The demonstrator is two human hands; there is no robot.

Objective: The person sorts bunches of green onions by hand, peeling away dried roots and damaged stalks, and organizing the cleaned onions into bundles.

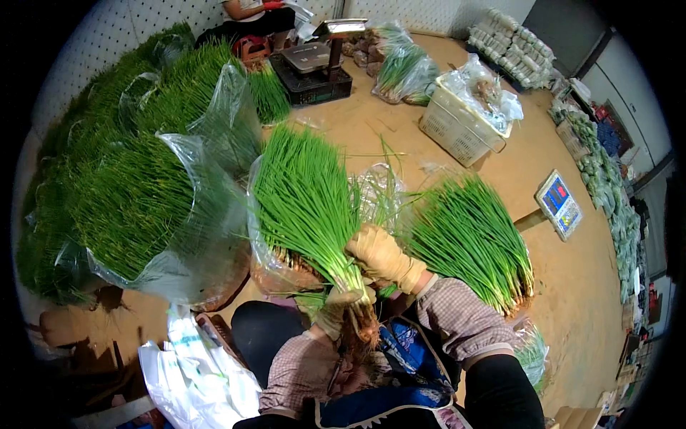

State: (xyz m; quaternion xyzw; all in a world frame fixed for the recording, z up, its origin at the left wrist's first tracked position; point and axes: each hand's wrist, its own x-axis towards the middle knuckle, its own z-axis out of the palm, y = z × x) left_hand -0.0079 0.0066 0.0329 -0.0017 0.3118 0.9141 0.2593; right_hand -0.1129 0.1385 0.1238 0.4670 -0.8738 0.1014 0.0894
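A bunch of green scallions [304, 204] with brown, rooty ends is held up before my lap, its leaves fanning away from me. My left hand [334, 312], in a tan glove, is wrapped around the stalks just above the roots. Higher up, my right hand [386, 256], gloved too, is closed against the right side of the same stalks; its fingertips are partly hidden. To the right lies a large pile of scallions [471, 239], roots toward me. A clear plastic bag [282, 275] with more root ends sits behind the held bunch.
Big bags of upright scallions [136, 207] crowd the left. A platform scale [311, 68], a white crate [461, 125] with plastic bags and a digital scale display [559, 205] stand beyond. White plastic bags [193, 372] lie at lower left. Another person [246, 18] sits at the back.
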